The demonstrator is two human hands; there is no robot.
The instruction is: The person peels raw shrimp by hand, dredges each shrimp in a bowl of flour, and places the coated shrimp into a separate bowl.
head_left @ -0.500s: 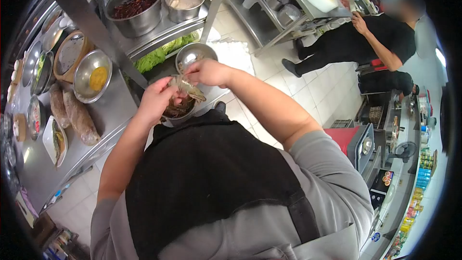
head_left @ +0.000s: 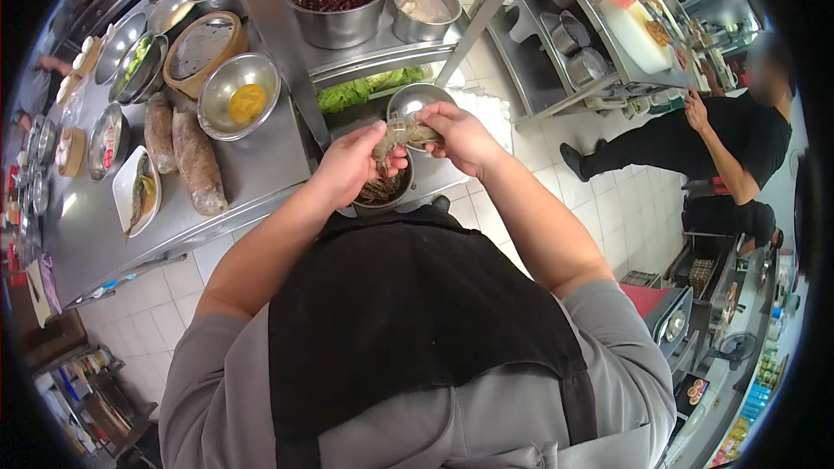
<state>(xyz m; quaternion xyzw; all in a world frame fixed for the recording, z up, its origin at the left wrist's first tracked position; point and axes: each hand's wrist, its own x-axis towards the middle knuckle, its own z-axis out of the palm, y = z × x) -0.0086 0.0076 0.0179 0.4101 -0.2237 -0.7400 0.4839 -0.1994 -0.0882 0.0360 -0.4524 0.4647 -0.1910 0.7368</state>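
A greyish raw shrimp (head_left: 399, 135) is held between my two hands, above the bowls. My left hand (head_left: 354, 163) grips its left part, fingers closed round it. On the other side, my right hand (head_left: 460, 135) pinches it between thumb and fingers. Below my hands stands a metal bowl of dark shrimp (head_left: 382, 189), partly hidden by my left hand. Just beyond them is a second metal bowl (head_left: 420, 97), its contents partly covered by my right hand.
On the left counter (head_left: 261, 159) are a bowl with yellow egg (head_left: 248, 103), two long roots (head_left: 195, 161) and a white dish (head_left: 137, 192). A metal post (head_left: 282, 52) rises beside my left hand. A co-worker (head_left: 678, 135) stands at the right.
The view has shifted, so the counter and bowls sit further right in it. The shrimp is now stretched between both hands, which stay closed on it.
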